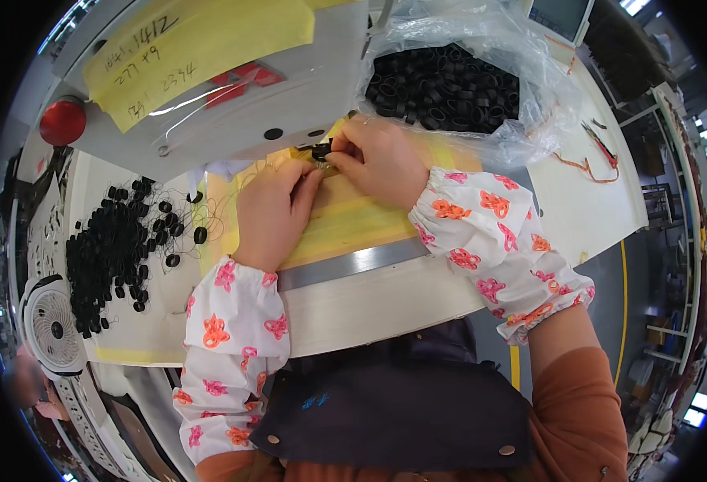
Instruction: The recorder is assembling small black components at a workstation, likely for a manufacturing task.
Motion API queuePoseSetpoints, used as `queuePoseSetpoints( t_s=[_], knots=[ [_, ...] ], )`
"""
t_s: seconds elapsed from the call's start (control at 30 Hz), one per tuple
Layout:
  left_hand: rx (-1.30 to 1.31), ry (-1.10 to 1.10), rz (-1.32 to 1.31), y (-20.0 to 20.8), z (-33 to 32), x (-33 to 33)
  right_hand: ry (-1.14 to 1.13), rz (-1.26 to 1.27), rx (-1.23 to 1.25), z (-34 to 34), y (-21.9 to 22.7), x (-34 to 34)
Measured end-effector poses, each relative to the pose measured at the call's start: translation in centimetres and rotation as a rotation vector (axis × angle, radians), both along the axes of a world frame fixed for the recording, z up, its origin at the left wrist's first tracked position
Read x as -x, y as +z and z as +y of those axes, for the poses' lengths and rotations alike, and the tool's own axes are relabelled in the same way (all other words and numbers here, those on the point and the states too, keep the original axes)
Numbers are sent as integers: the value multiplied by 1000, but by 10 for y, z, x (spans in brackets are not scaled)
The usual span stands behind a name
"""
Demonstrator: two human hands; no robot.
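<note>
Where the grey machine (321, 80) overhangs the tabletop (361, 309), both hands meet near its lower edge, forearms reaching up from the person's side of it in flowered sleeves. The left hand (277, 209), just in front of the machine, slants up and to the right, back of the hand showing, its thumb and fingertips brought close in a narrow grip. The right hand (385, 165) comes in from the machine's right, wrist bent, fingers curled, thumb and forefinger likewise narrow at a small dark piece (321, 151) by the machine's underside; I cannot tell which grip holds it, or whether it is a loop or a machine part. On the near side of the machine, a yellow covering (353, 213) gives way to a metal strip (361, 262), then a pale stretch of tabletop running to its curved front edge. Just right of the machine, a clear bag (534, 112) of black loops (446, 88) limits the room past the right hand. Well to the machine's right lie snips (602, 145), inside the tabletop's rounded side edge. Left of the machine, threaded black pieces (116, 245) crowd the surface, with a white fan (53, 325) farther out.
</note>
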State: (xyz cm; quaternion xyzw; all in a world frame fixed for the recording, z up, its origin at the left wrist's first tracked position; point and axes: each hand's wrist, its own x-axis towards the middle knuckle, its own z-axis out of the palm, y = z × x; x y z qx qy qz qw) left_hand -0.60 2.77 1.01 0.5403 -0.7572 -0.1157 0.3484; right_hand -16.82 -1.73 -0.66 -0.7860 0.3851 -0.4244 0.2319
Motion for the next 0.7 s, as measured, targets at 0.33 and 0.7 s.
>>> queuePoseSetpoints(
  t_s=[0.33,0.7],
  knots=[
    [-63,304,0,5,51,-95,-319,255,271,-16,46,68],
    [134,22,-148,-3,4,-4,-159,691,336,-32,32,43]
  ],
)
